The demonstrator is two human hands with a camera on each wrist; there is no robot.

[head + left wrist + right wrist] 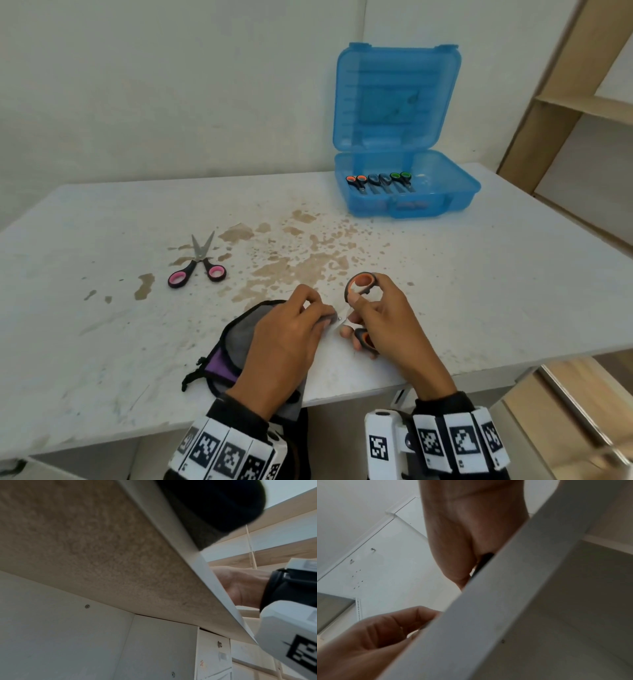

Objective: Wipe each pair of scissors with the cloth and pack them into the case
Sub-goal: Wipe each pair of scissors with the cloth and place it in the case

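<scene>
At the near table edge, in the head view, the right hand (380, 318) grips the orange scissors (359, 287) by the handles, one loop up by the fingertips, the other low in the palm. Their blades point left, straight into the left hand (291, 329), whose fingers pinch the grey cloth (239, 329) around them. So the long axis runs hand to hand, and I judge the wipe goes along it. The case (407, 185) stands open far right, nearer the right hand, three pairs inside. The pink scissors (198, 267) lie far left, nearer the left hand.

The left wrist view shows only the table (102, 561) underside and the right palm.

The right wrist view shows curled fingers (393, 626) above the table edge; the grip is unclear.
</scene>
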